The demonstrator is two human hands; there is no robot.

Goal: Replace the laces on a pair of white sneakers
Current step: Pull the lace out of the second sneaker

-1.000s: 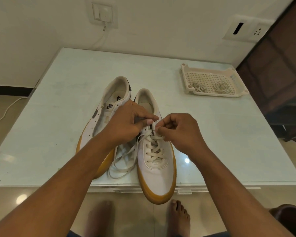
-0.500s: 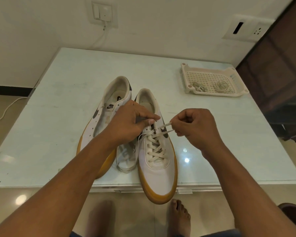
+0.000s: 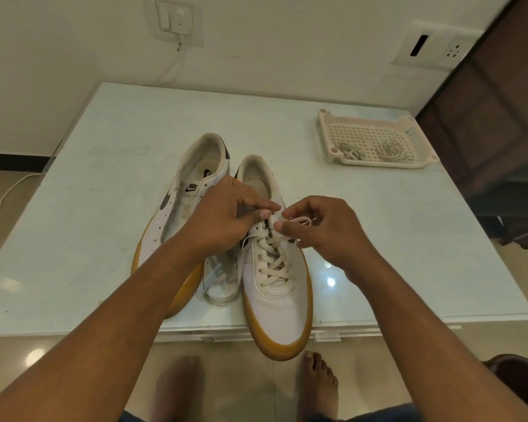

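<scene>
Two white sneakers with tan soles stand side by side on the pale table [image 3: 104, 239]. The left sneaker [image 3: 180, 205] has no lace in its eyelets. The right sneaker [image 3: 281, 287] is laced with a cream lace [image 3: 272, 263] most of the way up. My left hand [image 3: 226, 217] grips the upper edge of the right sneaker's eyelet row, thumb near the top eyelets. My right hand [image 3: 320, 229] pinches the lace's free end just right of those eyelets. A loose loop of lace [image 3: 220, 287] lies between the two shoes.
A cream perforated plastic tray [image 3: 375, 141] with coiled laces sits at the table's back right. The right sneaker's toe overhangs the table's front edge. My bare feet [image 3: 317, 385] are on the floor below. Dark wooden furniture [image 3: 500, 117] stands to the right.
My right hand pulled the lace end out to the right, then came back in toward the top eyelets. The slack loop between the shoes has shrunk. My left hand stayed put.
</scene>
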